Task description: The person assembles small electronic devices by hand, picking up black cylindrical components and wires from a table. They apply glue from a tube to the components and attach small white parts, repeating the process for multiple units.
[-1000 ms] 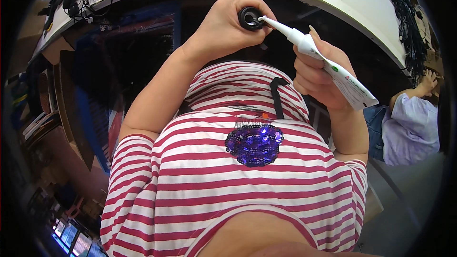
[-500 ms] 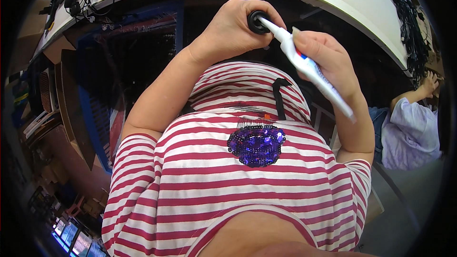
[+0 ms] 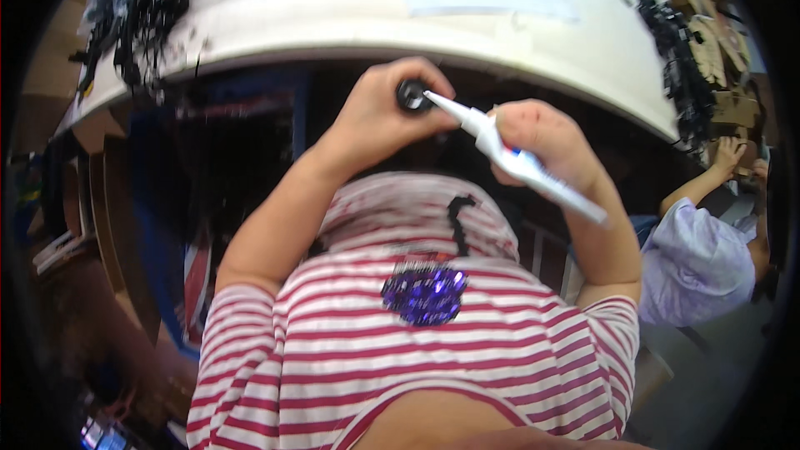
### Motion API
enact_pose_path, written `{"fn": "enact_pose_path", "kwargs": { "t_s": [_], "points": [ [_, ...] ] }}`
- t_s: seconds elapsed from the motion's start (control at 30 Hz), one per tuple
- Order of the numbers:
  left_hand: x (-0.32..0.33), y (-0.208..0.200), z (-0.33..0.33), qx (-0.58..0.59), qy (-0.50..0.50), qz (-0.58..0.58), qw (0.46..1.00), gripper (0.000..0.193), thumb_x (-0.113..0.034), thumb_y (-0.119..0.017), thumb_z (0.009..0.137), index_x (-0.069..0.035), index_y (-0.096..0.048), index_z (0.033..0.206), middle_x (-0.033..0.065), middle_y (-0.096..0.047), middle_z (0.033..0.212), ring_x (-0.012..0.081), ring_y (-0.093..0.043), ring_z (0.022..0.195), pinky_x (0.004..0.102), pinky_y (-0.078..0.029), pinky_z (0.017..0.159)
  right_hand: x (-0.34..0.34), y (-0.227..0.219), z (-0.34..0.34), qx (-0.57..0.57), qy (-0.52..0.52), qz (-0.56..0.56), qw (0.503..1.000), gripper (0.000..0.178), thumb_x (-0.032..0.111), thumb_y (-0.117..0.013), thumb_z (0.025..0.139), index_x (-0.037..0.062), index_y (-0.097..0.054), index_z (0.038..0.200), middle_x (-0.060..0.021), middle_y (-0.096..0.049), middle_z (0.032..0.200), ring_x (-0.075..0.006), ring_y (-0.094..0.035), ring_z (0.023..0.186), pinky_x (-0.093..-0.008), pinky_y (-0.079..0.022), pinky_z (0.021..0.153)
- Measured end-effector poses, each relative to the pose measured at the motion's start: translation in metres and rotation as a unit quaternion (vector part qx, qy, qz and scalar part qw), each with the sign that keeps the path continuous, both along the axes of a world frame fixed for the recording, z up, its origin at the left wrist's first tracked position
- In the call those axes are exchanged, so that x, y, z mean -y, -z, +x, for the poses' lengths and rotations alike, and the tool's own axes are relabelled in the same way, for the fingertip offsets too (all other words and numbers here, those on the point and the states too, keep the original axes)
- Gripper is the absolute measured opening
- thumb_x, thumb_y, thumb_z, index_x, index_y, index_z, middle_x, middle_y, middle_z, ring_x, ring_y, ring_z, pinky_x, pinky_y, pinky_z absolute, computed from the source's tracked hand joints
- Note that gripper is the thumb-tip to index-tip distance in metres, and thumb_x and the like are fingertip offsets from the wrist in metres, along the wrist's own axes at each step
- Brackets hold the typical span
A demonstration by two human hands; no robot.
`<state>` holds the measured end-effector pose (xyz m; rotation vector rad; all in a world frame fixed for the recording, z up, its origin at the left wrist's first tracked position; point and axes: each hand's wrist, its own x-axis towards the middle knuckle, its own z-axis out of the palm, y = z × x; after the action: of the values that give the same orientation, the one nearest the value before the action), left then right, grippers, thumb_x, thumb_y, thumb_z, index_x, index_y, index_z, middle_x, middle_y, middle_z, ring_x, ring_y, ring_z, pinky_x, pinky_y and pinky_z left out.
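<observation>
My left hand (image 3: 379, 112) is closed around a small black round part (image 3: 412, 96) with a hollow end facing up. Fingers curl over its far side, so most of its body is hidden. In my right hand (image 3: 542, 137) is a white squeeze tube (image 3: 533, 168) with a red and blue mark and a long tapered nozzle. The nozzle tip lies at the right rim of the black part's opening; whether it touches I cannot tell. The tube's flat tail points down to the right.
A white table (image 3: 333, 12) spans the far side. Black cables lie in bundles on its left (image 3: 154, 12) and right (image 3: 679, 67). At the right, a person in a pale purple shirt (image 3: 696, 258) reaches toward cardboard pieces (image 3: 733, 108). A blue crate (image 3: 158, 233) stands below at left.
The nozzle tip has come out of the black part's opening to its rim. The view has tilted, showing more of the table; hands and part appear lower and further left.
</observation>
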<state>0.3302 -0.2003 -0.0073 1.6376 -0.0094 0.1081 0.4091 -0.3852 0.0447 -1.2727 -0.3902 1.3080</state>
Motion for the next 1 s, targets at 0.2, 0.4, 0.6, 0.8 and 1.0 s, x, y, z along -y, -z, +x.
{"fn": "enact_pose_path", "kwargs": {
  "t_s": [0.2, 0.4, 0.6, 0.8, 1.0],
  "points": [
    [-0.007, -0.006, 0.002, -0.095, 0.124, -0.151, 0.976, 0.04, -0.01, -0.058, 0.077, -0.003, -0.042, 0.113, -0.0043, -0.039, 0.081, 0.0028, -0.035, 0.068, 0.0177, -0.03, 0.058, -0.004, -0.007, 0.073, 0.372, 0.148, -0.008, 0.916, 0.032, 0.03, -0.043, 0.091, 0.0018, -0.058, 0.087, 0.0022, -0.052, 0.069, -0.0031, -0.044, 0.062, -0.019, -0.036, 0.056],
    [-0.003, 0.002, 0.005, -0.006, 0.1, -0.171, 0.98, 0.035, -0.007, -0.062, 0.079, -0.003, -0.048, 0.111, 0.0051, -0.055, 0.087, 0.0096, -0.052, 0.079, 0.021, -0.043, 0.069, -0.019, 0.027, 0.136, 0.66, 0.148, -0.168, 0.717, 0.031, 0.027, -0.045, 0.089, 0.0006, -0.059, 0.085, -0.0094, -0.059, 0.073, -0.0227, -0.055, 0.07, -0.0306, -0.042, 0.064],
    [-0.019, -0.002, -0.003, 0.044, 0.029, -0.145, 0.988, 0.045, -0.009, -0.06, 0.08, -0.001, -0.043, 0.121, 0.0038, -0.052, 0.086, 0.0087, -0.046, 0.078, 0.0207, -0.038, 0.07, -0.018, -0.018, 0.05, 0.531, -0.057, -0.091, 0.84, 0.027, 0.026, -0.05, 0.086, 0.0022, -0.06, 0.079, -0.0138, -0.059, 0.073, -0.0271, -0.057, 0.066, -0.0338, -0.045, 0.063],
    [-0.007, -0.004, 0.004, 0.071, 0.063, -0.274, 0.957, 0.051, -0.011, -0.05, 0.086, 0.003, -0.03, 0.131, 0.0058, -0.046, 0.088, 0.0116, -0.04, 0.078, 0.0221, -0.033, 0.071, -0.026, 0.086, 0.008, 0.377, -0.216, -0.18, 0.882, 0.052, 0.019, -0.06, 0.077, 0.0019, -0.042, 0.123, -0.0191, -0.051, 0.117, -0.027, -0.055, 0.098, -0.0337, -0.042, 0.086],
    [-0.001, -0.012, 0.005, 0.034, 0.033, -0.196, 0.98, 0.048, -0.003, -0.053, 0.084, 0.002, -0.036, 0.129, 0.0086, -0.052, 0.096, 0.012, -0.051, 0.081, 0.023, -0.042, 0.076, -0.037, 0.171, -0.002, 0.142, -0.091, -0.018, 0.986, 0.032, 0.011, -0.056, 0.083, 0.003, -0.051, 0.114, -0.0093, -0.06, 0.097, -0.0155, -0.057, 0.082, -0.0271, -0.045, 0.076]
  ]
}}
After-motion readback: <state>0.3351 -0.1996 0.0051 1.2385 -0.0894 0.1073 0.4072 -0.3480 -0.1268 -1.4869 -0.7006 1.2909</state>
